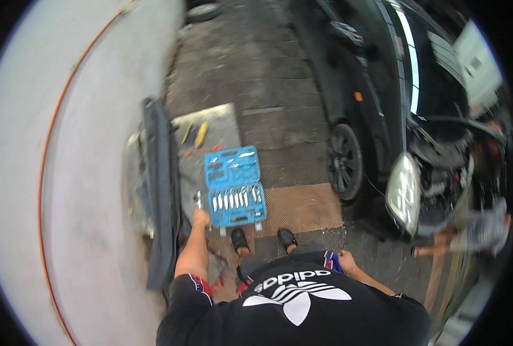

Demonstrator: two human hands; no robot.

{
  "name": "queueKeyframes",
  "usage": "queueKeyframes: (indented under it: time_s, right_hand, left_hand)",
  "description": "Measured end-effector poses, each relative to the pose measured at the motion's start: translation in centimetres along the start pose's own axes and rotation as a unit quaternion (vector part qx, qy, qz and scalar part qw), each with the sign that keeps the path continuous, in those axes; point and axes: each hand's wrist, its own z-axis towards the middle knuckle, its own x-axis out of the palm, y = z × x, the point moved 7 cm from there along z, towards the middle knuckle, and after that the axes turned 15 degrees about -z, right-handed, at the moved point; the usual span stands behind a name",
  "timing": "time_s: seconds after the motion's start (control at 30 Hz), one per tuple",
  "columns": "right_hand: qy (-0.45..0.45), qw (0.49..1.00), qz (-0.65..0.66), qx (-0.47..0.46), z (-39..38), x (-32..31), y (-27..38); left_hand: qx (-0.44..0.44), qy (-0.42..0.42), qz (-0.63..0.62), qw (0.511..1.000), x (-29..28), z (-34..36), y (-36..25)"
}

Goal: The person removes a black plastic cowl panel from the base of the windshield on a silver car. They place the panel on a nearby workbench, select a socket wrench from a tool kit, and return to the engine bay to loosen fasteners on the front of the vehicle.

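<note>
My left hand [200,218] is closed at the left edge of an open blue tool case [233,215]. A short silver wrench-like tool [198,199] sticks up out of its fingers; its exact kind is too small to tell. Several silver wrenches [230,199] stand in a row inside the case, and the raised lid [232,167] leans away at the far side. Low at my right hip, my right hand [346,262] is curled beside blue cloth with white trim [332,261]. Whether it grips that cloth or something else is hidden.
The case rests on a worn bench [225,124] with a yellow-handled tool [201,134] and an orange-red tool [203,151]. A long black padded piece [159,196] runs along its left. A black car [377,86] stands at right, a person [487,230] by its open front.
</note>
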Motion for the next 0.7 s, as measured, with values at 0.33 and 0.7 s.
queueKeyframes:
  time_s: [0.33, 0.7]
  right_hand:
    - [0.163, 0.973, 0.153, -0.065, -25.1, 15.6, -1.0]
    - [-0.169, 0.933, 0.24, 0.209, -22.1, 15.5, 9.3]
  left_hand:
    - [-0.055, 0.058, -0.141, 0.987, 8.1, 9.3, -2.8]
    - [-0.029, -0.028, 0.003, 0.999, 4.2, 13.6, -1.6]
